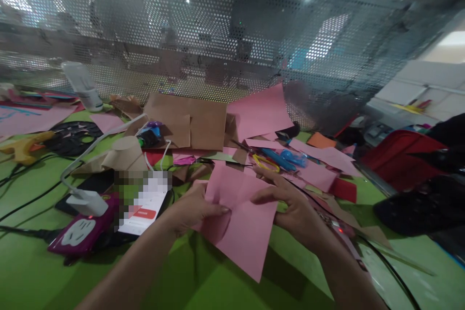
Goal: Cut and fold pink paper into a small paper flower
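Observation:
Between my hands is a sheet of pink paper point(250, 223), creased and partly folded, held above the green table. My left hand point(192, 208) grips its left side, the thumb lying on top and the other fingers hidden beneath. On the right edge, my right hand point(290, 203) closes on the sheet with fingers on its face and the thumb near the side. Just beyond the paper lie scissors with yellow handles point(266, 163) and a blue tool point(278, 159). To the left of my left hand rests a phone with a lit screen point(145, 208).
A purple power strip point(85, 227) with a white charger point(87, 202) and cables sits at left. Behind it are a yellow glue gun point(27, 147) and a white bottle point(83, 86). Brown cardboard point(207, 126) and pink scraps point(316, 174) cover the back. Mesh point(218, 34) rises behind.

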Motion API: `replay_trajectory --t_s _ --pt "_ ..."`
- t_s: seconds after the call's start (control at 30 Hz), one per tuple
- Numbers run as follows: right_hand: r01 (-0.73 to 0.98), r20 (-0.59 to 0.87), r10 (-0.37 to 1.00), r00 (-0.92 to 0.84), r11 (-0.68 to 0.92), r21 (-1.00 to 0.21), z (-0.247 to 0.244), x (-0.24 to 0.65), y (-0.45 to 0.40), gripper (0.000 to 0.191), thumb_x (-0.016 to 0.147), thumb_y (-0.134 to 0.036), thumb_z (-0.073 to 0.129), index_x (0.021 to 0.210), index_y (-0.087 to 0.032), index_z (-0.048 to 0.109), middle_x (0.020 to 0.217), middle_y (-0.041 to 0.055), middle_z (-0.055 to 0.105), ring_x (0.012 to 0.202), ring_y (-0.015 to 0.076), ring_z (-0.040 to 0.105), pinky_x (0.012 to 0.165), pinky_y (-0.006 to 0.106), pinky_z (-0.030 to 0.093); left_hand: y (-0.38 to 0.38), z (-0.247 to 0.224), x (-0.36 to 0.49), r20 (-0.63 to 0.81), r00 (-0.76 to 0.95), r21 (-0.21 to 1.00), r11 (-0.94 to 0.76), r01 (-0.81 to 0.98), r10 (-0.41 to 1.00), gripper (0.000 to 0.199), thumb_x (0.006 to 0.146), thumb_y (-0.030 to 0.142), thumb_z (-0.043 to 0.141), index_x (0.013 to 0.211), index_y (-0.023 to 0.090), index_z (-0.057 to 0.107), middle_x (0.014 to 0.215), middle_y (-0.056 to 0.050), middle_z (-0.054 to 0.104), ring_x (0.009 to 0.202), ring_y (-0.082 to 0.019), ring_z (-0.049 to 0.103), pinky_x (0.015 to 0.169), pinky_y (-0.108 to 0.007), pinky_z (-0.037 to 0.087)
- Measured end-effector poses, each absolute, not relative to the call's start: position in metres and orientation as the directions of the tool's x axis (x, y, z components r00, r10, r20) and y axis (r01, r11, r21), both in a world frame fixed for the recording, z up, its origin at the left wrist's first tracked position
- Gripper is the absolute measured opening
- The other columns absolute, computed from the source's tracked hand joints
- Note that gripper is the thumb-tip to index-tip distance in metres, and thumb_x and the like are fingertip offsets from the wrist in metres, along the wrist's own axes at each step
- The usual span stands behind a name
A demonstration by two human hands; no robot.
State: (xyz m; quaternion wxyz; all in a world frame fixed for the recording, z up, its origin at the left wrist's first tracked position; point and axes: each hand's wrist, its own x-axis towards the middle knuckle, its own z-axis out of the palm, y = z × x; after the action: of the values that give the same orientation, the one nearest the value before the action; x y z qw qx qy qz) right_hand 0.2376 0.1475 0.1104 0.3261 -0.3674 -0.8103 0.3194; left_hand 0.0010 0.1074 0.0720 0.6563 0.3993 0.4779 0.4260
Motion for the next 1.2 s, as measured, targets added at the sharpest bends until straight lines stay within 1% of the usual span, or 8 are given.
replay_trajectory --t_s 0.17,0.3,0.43,0.6,0.77,1.0,1.1,1.2 --pt "0.375 0.266 0.816 -0.513 0.491 -0.786 0.109 0.238 0.152 0.003 0.075 -0.026 0.075 0.078 -0.025 0.074 0.128 0.0078 0.061 0.123 0.0306 0.052 0.101 0.047 0.04 0.108 0.072 0.001 -0.296 0.175 0.945 0.314 -0.087 0.939 0.039 0.062 0.02 0.077 0.099 0.013 0.067 0.095 -0.011 0.073 0.084 -0.025 0.068 0.073 -0.034 0.051" --pt "0.371 0.238 0.858 -0.456 0.426 -0.825 0.111 0.236 0.152 0.013 0.075 -0.034 0.076 0.073 -0.022 0.07 0.087 0.005 0.069 0.086 0.0233 0.063 0.079 0.036 0.048 0.108 0.067 0.0 -0.281 0.227 0.954 0.297 -0.038 0.932 0.029 0.067 0.021 0.074 0.094 0.014 0.068 0.078 -0.004 0.069 0.061 -0.015 0.061 0.051 -0.022 0.042" --pt "0.324 0.186 0.918 -0.351 0.305 -0.895 0.105 0.237 0.154 0.024 0.074 -0.042 0.075 0.073 -0.019 0.067 0.07 0.0018 0.064 0.068 0.0183 0.057 0.064 0.03 0.045 0.107 0.069 0.003 -0.174 0.288 0.964 0.223 -0.146 0.941 0.028 0.076 0.042 0.071 0.082 0.015 0.067 0.07 -0.002 0.065 0.054 -0.01 0.053 0.048 -0.019 0.036" --pt "0.264 0.167 0.966 -0.199 0.217 -0.94 0.094 0.238 0.158 0.025 0.071 -0.04 0.077 0.074 -0.019 0.064 0.07 0.0003 0.063 0.068 0.0178 0.056 0.065 0.03 0.044 0.098 0.079 0.002 -0.102 0.327 0.949 0.191 -0.252 0.939 0.057 0.089 0.064 0.042 0.097 0.015 0.069 0.086 -0.01 0.071 0.079 -0.02 0.064 0.069 -0.029 0.05" --pt "0.211 0.152 0.977 -0.153 0.182 -0.961 0.094 0.235 0.156 0.025 0.069 -0.037 0.078 0.073 -0.019 0.061 0.068 -0.0023 0.06 0.064 0.0148 0.053 0.061 0.026 0.04 0.098 0.082 0.001 -0.096 0.31 0.968 0.161 -0.191 0.946 0.067 0.067 0.052 0.079 0.122 0.02 0.061 0.113 -0.01 0.069 0.101 -0.024 0.062 0.082 -0.03 0.047" --pt "0.116 0.13 0.986 -0.105 0.142 -0.983 0.101 0.233 0.15 0.035 0.066 -0.032 0.081 0.094 -0.02 0.064 0.085 0.0005 0.063 0.071 0.0162 0.056 0.065 0.028 0.046 0.11 0.072 0.009 -0.055 0.172 0.998 0.058 -0.013 0.984 0.036 0.081 0.049 0.066 0.09 0.015 0.075 0.08 -0.007 0.072 0.069 -0.016 0.059 0.065 -0.025 0.041" --pt "-0.035 0.116 0.988 -0.106 0.112 -0.993 0.104 0.23 0.147 0.057 0.066 -0.029 0.082 0.118 -0.026 0.058 0.099 0.0021 0.064 0.08 0.0181 0.059 0.068 0.029 0.049 0.111 0.073 0.01 -0.083 0.142 0.995 0.09 -0.04 0.986 0.034 0.081 0.048 0.067 0.087 0.016 0.076 0.078 -0.007 0.073 0.066 -0.015 0.058 0.064 -0.025 0.04" --pt "-0.217 0.112 0.988 -0.103 0.087 -0.972 0.101 0.224 0.144 0.054 0.068 -0.029 0.081 0.117 -0.027 0.059 0.1 0.002 0.065 0.078 0.0167 0.059 0.067 0.028 0.05 0.11 0.077 0.012 -0.099 0.085 0.991 0.105 -0.079 0.992 0.032 0.078 0.046 0.07 0.081 0.016 0.076 0.076 -0.007 0.073 0.063 -0.013 0.057 0.061 -0.023 0.039"
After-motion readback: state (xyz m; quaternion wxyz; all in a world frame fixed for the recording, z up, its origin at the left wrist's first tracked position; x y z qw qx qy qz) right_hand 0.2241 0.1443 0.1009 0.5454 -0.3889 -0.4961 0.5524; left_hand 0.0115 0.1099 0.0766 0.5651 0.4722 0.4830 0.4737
